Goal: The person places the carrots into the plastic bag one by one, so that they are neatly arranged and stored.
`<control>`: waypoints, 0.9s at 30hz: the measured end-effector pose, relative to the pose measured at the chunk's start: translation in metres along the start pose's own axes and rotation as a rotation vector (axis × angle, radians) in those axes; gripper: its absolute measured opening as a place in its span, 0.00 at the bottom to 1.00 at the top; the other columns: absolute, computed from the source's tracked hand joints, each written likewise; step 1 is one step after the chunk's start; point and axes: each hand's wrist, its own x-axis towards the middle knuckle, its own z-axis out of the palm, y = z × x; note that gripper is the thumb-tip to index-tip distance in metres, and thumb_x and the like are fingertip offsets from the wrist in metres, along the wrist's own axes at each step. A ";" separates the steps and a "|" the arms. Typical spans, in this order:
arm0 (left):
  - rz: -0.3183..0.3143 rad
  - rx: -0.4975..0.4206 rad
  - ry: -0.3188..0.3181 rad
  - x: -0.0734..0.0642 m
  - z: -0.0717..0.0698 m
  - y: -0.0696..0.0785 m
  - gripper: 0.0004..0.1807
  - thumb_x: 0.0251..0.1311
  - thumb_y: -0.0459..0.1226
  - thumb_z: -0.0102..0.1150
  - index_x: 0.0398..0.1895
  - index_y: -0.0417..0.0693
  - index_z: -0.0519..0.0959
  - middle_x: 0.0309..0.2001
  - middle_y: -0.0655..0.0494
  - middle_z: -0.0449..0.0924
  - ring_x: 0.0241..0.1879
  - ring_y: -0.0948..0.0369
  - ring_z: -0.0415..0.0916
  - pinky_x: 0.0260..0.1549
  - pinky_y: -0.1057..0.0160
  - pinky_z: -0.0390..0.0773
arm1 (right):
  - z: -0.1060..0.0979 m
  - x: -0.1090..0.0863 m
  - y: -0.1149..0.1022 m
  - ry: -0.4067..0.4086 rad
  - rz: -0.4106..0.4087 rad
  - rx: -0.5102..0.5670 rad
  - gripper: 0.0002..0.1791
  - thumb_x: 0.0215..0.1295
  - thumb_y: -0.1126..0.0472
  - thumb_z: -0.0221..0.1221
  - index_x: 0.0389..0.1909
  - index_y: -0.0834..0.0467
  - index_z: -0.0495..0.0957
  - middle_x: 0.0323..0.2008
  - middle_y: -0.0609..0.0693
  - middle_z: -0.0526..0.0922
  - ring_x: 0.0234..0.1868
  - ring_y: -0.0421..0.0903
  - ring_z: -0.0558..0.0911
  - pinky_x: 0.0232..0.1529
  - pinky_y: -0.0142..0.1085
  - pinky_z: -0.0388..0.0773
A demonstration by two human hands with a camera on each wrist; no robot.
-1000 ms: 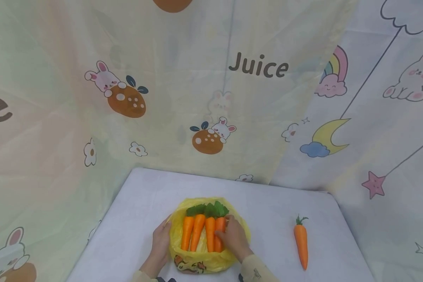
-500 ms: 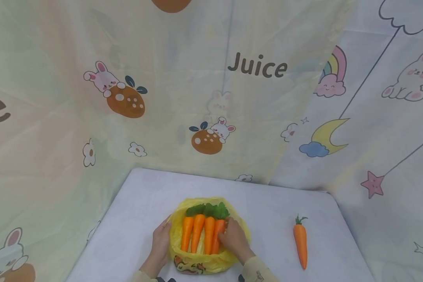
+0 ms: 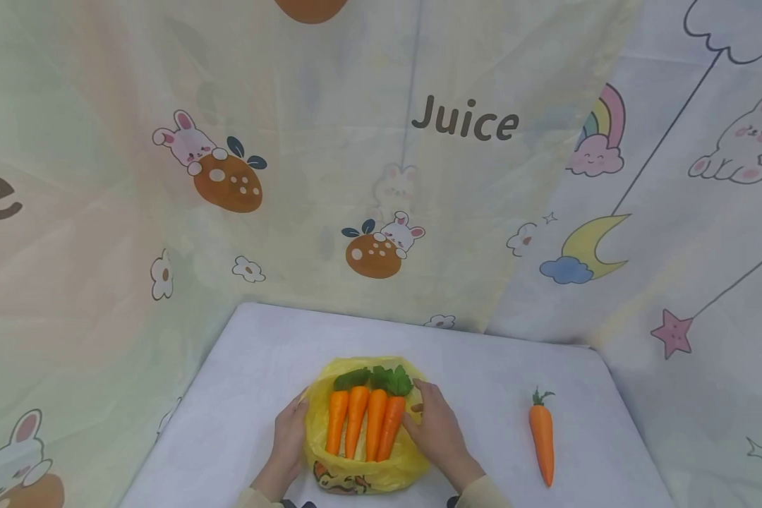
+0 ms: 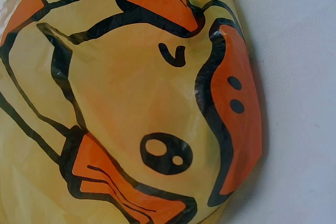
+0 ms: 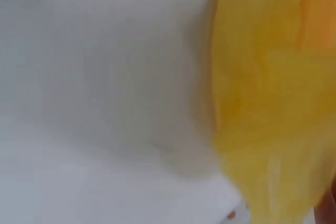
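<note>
A yellow plastic bag (image 3: 413, 458) lies with its mouth spread, and several orange carrots (image 3: 375, 423) with green tops sit side by side in it. My left hand (image 3: 288, 434) grips the bag's left rim; its fingers behind the plastic are hidden. At the bag's right side, my right hand (image 3: 441, 430) has loosely spread fingers and holds no carrot. Its thumb is close to the rightmost carrot; whether it touches the plastic I cannot tell. A cartoon print (image 4: 131, 87) on the bag fills the left wrist view. The right wrist view is blurred.
One more carrot (image 3: 542, 441) lies apart on the white table (image 3: 482, 374), to the right of the bag. Printed curtains (image 3: 305, 162) hang around the back and sides of the table.
My right hand has let go of the rightmost carrot and moved back to the right. That carrot now leans in closer to its neighbour. The left hand has stayed put.
</note>
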 end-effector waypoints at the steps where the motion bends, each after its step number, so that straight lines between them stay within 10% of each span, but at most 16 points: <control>1: 0.002 0.003 -0.003 0.000 0.000 0.000 0.31 0.82 0.46 0.32 0.77 0.34 0.56 0.77 0.37 0.55 0.76 0.40 0.50 0.72 0.39 0.55 | -0.006 0.000 0.002 0.024 -0.020 -0.024 0.37 0.62 0.59 0.67 0.70 0.61 0.65 0.63 0.57 0.73 0.48 0.49 0.84 0.45 0.46 0.86; 15: -0.014 0.002 -0.012 -0.002 -0.002 0.004 0.31 0.82 0.46 0.31 0.78 0.35 0.53 0.78 0.38 0.52 0.77 0.40 0.47 0.73 0.39 0.52 | -0.070 0.010 0.069 0.295 -0.015 -0.419 0.60 0.47 0.47 0.78 0.75 0.67 0.56 0.68 0.69 0.66 0.65 0.67 0.70 0.68 0.63 0.67; 27: -0.025 -0.006 -0.009 -0.001 -0.002 0.005 0.31 0.82 0.46 0.30 0.78 0.34 0.54 0.77 0.37 0.52 0.76 0.40 0.47 0.73 0.38 0.51 | -0.113 0.003 0.139 0.197 0.301 -0.315 0.67 0.50 0.43 0.75 0.73 0.78 0.45 0.66 0.80 0.55 0.61 0.79 0.64 0.51 0.71 0.74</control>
